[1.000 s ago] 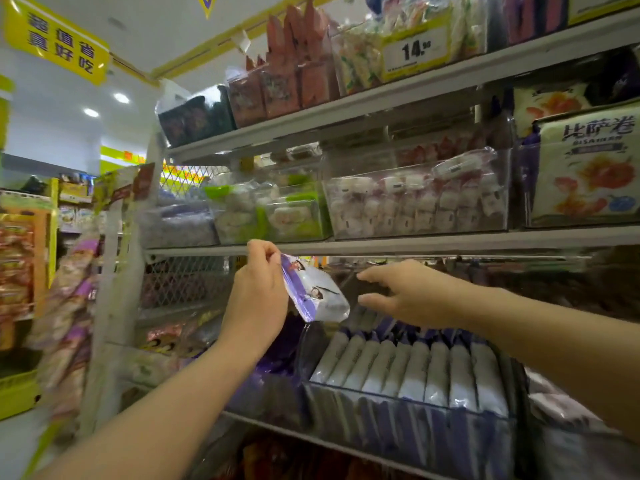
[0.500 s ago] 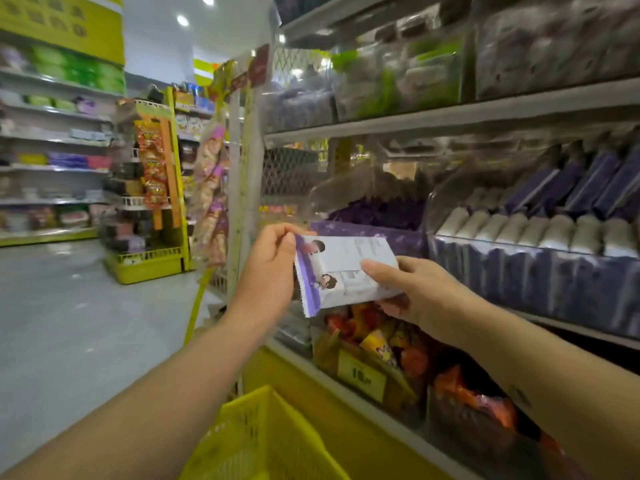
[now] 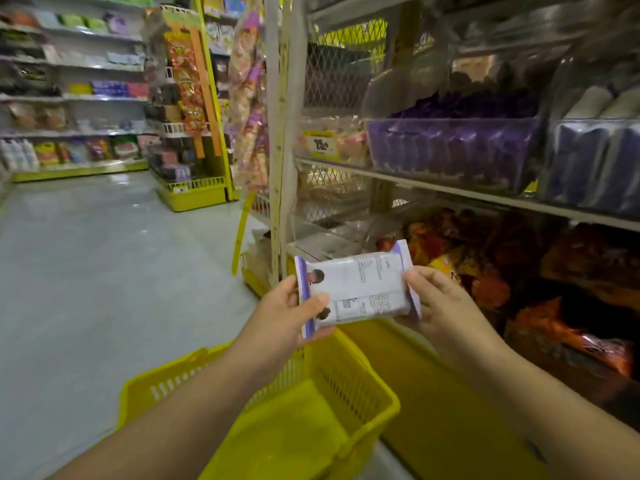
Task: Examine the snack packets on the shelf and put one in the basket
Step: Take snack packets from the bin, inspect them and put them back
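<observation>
A flat, glossy white plastic snack packet with crimped purple ends is held level above the yellow slotted plastic basket, clear of the shelving. The left hand pinches its left end with the thumb on top, and the right hand curls round its right end. Beside them a grey metal shelf carries clear plastic bins of purple wrappers above crinkly orange bags, and a pale, shiny floor runs to further stocked racks.

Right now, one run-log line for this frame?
phase: examining | left hand: holds snack packet at left end | right hand: holds its right end | basket: below packet, packet not in it yet
</observation>
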`<state>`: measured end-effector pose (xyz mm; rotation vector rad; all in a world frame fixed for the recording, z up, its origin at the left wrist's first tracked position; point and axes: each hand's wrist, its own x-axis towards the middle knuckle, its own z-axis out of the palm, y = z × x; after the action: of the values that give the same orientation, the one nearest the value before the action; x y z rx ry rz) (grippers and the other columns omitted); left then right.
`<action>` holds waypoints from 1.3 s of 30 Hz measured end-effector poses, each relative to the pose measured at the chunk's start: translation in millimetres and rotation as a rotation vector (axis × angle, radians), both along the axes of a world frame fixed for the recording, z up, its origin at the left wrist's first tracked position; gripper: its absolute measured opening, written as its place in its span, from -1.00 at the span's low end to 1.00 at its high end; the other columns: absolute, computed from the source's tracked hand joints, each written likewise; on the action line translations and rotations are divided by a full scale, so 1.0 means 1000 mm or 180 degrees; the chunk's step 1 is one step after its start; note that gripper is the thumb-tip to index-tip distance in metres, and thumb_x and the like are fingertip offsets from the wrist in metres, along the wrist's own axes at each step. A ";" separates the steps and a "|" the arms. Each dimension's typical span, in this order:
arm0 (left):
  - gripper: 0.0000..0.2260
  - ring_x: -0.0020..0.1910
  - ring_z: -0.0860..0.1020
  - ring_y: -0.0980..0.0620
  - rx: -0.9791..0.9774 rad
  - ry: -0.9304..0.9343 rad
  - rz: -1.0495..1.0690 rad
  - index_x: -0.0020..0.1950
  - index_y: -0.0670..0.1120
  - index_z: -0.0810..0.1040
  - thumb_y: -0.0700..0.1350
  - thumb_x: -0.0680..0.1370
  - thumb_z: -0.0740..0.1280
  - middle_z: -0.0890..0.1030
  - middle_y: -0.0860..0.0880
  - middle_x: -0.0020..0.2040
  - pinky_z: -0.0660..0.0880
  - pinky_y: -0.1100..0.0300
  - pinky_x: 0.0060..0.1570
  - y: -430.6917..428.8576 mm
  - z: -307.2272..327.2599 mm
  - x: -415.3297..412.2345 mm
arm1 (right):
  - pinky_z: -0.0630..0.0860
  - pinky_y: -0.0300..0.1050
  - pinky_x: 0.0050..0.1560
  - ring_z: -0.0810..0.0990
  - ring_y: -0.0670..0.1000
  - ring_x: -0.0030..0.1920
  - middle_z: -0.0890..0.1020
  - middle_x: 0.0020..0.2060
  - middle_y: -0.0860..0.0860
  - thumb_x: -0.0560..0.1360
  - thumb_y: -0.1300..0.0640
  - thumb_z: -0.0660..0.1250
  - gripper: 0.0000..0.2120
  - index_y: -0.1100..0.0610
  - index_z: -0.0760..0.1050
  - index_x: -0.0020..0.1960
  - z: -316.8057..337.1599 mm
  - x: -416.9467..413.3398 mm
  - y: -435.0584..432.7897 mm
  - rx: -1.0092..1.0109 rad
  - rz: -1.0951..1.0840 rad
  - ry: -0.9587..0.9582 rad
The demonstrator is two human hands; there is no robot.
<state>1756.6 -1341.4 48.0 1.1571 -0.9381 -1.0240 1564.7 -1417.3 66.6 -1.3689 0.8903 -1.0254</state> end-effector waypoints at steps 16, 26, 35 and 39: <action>-0.59 0.07 0.66 0.00 0.0232 0.0526 -0.0606 0.34 0.07 0.46 -0.11 0.49 0.31 0.67 -0.04 0.14 0.62 0.17 -0.14 -0.008 -0.027 0.009 | 0.40 -0.26 -0.34 0.53 -0.07 -0.36 0.64 -0.31 0.03 0.58 0.18 0.24 -0.88 0.18 0.51 -0.07 -0.002 -0.027 -0.004 0.0605 0.0692 0.0117; -0.84 -0.09 0.70 -0.01 0.0579 0.0319 -0.0307 0.08 -0.19 0.58 -0.16 0.56 0.31 0.71 -0.15 -0.03 0.60 0.21 -0.25 -0.006 -0.019 0.014 | 0.21 -0.24 -0.45 0.31 -0.13 -0.57 0.51 -0.45 0.00 0.60 0.19 0.24 -0.83 0.22 0.54 -0.12 -0.010 -0.037 -0.013 0.0401 0.0146 0.0851; -0.78 -0.02 0.69 -0.06 0.0330 0.0265 -0.0182 0.17 -0.07 0.55 -0.05 0.65 0.17 0.71 -0.04 0.01 0.62 0.19 -0.23 -0.001 -0.009 0.016 | 0.65 -0.17 -0.20 0.71 0.10 -0.15 0.71 -0.07 0.12 0.62 0.09 0.17 -0.76 0.22 0.53 0.05 -0.007 -0.024 -0.005 0.0568 0.0405 -0.0223; -0.71 -0.02 0.68 -0.16 0.0380 0.0563 -0.0054 0.18 -0.15 0.56 -0.01 0.65 0.16 0.65 -0.17 0.11 0.63 0.13 -0.22 -0.001 -0.007 0.013 | 0.66 -0.08 -0.09 0.71 0.14 -0.12 0.71 -0.08 0.14 0.60 0.00 0.20 -0.68 0.25 0.56 0.04 -0.009 -0.021 -0.004 0.0495 0.0313 -0.0183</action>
<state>1769.8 -1342.8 41.5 1.1377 -0.7564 -1.1887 1543.8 -1421.2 57.3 -1.2345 0.8340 -0.8972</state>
